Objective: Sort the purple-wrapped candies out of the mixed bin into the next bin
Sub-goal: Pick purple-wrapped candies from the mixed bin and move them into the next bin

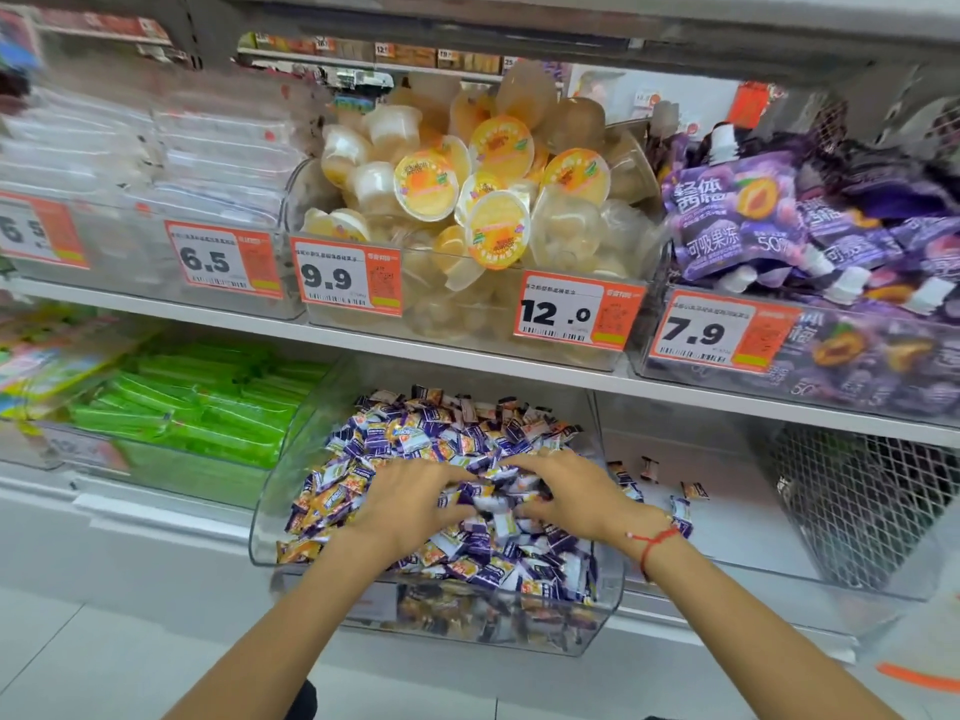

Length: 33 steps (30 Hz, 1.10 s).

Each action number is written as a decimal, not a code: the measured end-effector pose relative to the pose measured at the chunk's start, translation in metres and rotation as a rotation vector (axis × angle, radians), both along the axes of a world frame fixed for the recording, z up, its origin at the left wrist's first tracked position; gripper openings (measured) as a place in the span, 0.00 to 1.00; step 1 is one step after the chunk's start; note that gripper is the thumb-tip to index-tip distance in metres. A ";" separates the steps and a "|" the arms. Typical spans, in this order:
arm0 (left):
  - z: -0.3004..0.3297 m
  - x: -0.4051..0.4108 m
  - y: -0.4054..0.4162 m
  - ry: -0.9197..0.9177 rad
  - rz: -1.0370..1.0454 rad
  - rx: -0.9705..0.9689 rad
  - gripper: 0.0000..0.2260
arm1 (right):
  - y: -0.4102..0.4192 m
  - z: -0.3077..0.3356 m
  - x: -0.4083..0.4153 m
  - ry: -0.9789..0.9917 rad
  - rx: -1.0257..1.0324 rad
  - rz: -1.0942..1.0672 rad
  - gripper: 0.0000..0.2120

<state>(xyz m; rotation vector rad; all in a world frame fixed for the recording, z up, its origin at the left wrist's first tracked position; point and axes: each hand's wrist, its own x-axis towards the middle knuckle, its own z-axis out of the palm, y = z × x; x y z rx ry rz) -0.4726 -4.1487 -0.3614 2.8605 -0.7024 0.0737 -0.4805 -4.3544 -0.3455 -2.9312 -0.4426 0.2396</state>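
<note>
Both hands dig into the mixed bin (265, 517), fingertips buried among candies (415, 439), so whether anything is pinched cannot be told. Left hand (410, 504) and right hand (566, 493) lie palm-down, fingers curled toward each other. Right of the fingers, a few candies (680, 506) lie in the next bin (883, 579)

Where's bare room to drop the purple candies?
The next bin on the right is mostly bare between its few loose candies and the mesh basket. The mixed bin is heaped, with the left hand and right hand both in it.
</note>
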 end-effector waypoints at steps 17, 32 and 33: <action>0.030 -0.014 -0.030 -0.077 0.046 -0.209 0.22 | -0.057 0.024 -0.061 0.037 0.953 -0.210 0.18; -0.009 -0.014 -0.050 0.028 -0.120 -0.199 0.16 | -0.171 -0.036 -0.020 -0.123 0.272 -0.376 0.31; -0.008 -0.015 -0.047 0.029 -0.131 -0.203 0.16 | -0.173 -0.038 -0.024 -0.155 0.273 -0.382 0.29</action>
